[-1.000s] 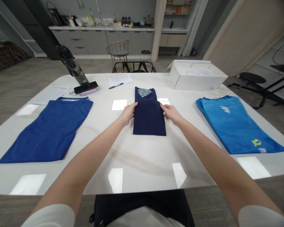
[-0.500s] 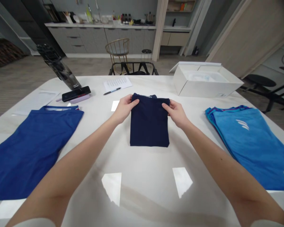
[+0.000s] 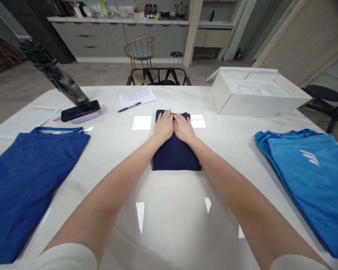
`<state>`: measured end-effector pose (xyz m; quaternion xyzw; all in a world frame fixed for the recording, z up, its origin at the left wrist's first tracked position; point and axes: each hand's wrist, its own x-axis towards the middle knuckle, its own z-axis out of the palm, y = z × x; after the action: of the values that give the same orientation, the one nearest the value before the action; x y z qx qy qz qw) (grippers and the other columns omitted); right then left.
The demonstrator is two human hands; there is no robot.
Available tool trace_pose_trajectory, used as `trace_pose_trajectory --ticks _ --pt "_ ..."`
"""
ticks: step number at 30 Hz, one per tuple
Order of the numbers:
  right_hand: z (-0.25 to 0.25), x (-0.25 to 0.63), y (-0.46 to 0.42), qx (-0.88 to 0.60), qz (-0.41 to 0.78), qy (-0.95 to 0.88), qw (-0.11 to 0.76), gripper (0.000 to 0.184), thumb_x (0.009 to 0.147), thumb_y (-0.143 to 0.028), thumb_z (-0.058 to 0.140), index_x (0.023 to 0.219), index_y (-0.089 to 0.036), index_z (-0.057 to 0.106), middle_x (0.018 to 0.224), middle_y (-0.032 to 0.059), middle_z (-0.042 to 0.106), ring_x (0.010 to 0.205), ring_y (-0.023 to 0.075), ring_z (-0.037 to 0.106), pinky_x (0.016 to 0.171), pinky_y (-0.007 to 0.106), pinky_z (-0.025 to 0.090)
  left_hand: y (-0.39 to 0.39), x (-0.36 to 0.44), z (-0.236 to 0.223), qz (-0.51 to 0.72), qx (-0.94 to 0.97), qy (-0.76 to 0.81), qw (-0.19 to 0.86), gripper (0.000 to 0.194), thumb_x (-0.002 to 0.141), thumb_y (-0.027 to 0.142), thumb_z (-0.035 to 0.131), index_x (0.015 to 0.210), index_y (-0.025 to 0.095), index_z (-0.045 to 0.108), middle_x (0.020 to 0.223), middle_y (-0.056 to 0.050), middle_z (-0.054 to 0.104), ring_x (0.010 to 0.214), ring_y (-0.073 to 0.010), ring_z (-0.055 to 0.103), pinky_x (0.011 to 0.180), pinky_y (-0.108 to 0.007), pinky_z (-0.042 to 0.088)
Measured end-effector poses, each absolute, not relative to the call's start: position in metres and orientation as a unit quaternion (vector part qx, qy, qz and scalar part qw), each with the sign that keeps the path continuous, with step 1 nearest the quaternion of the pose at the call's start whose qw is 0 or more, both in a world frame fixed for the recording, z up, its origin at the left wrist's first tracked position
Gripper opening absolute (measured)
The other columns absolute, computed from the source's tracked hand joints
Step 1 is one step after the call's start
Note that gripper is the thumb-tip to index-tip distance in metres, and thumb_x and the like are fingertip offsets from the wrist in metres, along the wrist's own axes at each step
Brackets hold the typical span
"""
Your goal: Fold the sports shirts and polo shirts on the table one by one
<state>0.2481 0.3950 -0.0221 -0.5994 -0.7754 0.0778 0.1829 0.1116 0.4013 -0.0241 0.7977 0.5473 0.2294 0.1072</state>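
Note:
A dark navy folded garment lies flat as a small square in the middle of the white table. On its upper part rests my left hand, palm down with the fingers stretched out. My right hand lies flat beside it, fingers extended, the two hands touching near the garment's middle. Neither hand grips the cloth. To the left is a folded blue shirt. On the right lies a stack of folded lighter blue shirts with a white logo on the top one.
A white open box stands at the back right of the table. Printed paper and a pen lie at the back. At back left, an upright dark device stands by a black phone-like slab. Chairs are beyond.
Both hands have let go of the garment's upper corners and moved inward, now lying flat on top of it. The view has tilted slightly downward.

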Motion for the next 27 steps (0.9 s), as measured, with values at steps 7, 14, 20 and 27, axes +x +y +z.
trace_pose_trajectory --ticks 7,14,20,27 --pt "-0.027 0.265 0.399 -0.683 0.098 -0.715 0.112 0.07 0.105 -0.061 0.018 0.163 -0.023 0.028 0.17 0.0093 0.02 0.156 0.0326 0.016 0.121 0.067 0.007 0.408 0.088 -0.026 0.178 0.741 0.634 0.128 0.063 0.101 0.053 0.036 0.158 0.026 0.04 0.168 -0.01 0.03 0.156 -0.0344 0.021 0.124 -0.067 0.004" --pt "-0.016 0.265 0.382 -0.693 0.063 -0.706 0.134 0.063 0.107 -0.043 0.023 0.161 -0.012 0.032 0.169 0.0162 0.022 0.156 0.0338 0.018 0.122 0.065 0.008 0.373 0.102 -0.016 0.234 0.79 0.565 0.056 0.056 0.1 0.018 0.03 0.154 0.007 0.042 0.163 -0.019 0.036 0.154 -0.0271 0.029 0.128 -0.05 0.016" --pt "-0.024 0.235 0.328 -0.625 0.098 -0.756 0.168 0.059 0.107 -0.033 0.017 0.156 -0.013 0.043 0.164 0.0099 0.037 0.153 0.0256 0.029 0.125 0.048 0.018 0.321 0.112 -0.029 0.191 0.804 0.553 0.111 0.056 0.103 0.022 0.026 0.155 0.011 0.041 0.163 -0.013 0.038 0.154 -0.0266 0.03 0.126 -0.048 0.023" --pt "-0.024 0.241 0.307 -0.642 0.057 -0.75 0.148 0.059 0.109 -0.041 0.021 0.16 -0.018 0.038 0.166 0.0117 0.033 0.154 0.0286 0.025 0.124 0.05 0.017 0.305 0.107 -0.027 0.198 0.81 0.549 0.055 0.052 0.103 0.023 0.03 0.15 0.008 0.047 0.157 -0.019 0.044 0.148 -0.0298 0.037 0.122 -0.046 0.031"
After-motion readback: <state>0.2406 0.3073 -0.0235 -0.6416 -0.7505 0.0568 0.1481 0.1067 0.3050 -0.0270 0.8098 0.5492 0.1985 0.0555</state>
